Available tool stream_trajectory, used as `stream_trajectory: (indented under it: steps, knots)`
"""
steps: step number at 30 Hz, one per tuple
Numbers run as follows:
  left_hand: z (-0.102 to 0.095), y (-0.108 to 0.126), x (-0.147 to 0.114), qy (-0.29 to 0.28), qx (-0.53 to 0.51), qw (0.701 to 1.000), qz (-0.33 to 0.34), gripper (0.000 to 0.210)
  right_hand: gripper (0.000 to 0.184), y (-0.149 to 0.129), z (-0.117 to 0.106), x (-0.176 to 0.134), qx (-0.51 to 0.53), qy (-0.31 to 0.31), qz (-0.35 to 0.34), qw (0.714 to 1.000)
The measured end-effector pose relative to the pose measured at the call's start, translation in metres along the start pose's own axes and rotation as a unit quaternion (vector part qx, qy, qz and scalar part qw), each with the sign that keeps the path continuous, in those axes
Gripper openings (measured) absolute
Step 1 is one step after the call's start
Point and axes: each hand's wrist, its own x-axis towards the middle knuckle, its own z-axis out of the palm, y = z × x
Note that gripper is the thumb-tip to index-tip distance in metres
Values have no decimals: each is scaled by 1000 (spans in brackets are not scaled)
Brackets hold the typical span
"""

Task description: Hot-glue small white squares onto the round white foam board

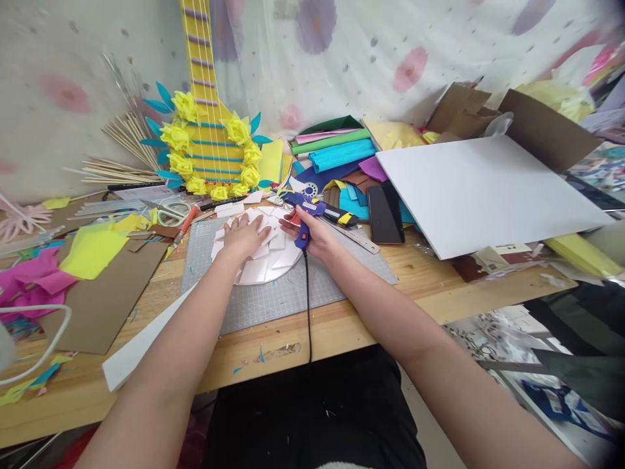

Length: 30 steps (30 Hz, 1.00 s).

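My right hand [315, 236] is wrapped round a blue hot glue gun [303, 233], whose black cord hangs over the table's front edge. The gun's nozzle points up and left. My left hand [244, 238] lies with spread fingers on white foam-board pieces [256, 268]. Those pieces overlap on a round white board [283, 276], which rests on a grey cutting mat [332, 290]. Whether a single piece is under my left fingers is hidden.
A yellow paper guitar with flowers [215, 150] stands behind. A black phone [385, 213], a metal ruler [354, 238] and a utility knife [342, 215] lie right. A large white board [488, 189] leans farther right. Brown cardboard [112, 299] and a white strip [141, 339] lie left.
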Motion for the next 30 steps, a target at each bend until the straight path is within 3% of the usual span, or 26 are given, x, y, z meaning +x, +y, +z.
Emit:
stream_trajectory:
  steps: [9, 16, 30]
  knots:
    - [3, -1, 0, 6, 1, 1000, 1, 63, 28, 18, 4, 9, 8, 17, 21, 1000]
    - [2, 1, -1, 2, -5, 1000, -6, 63, 28, 25, 7, 3, -20, 13, -52, 998]
    - [-1, 3, -3, 0, -11, 1000, -13, 63, 30, 26, 6, 3, -27, 2, -30, 999]
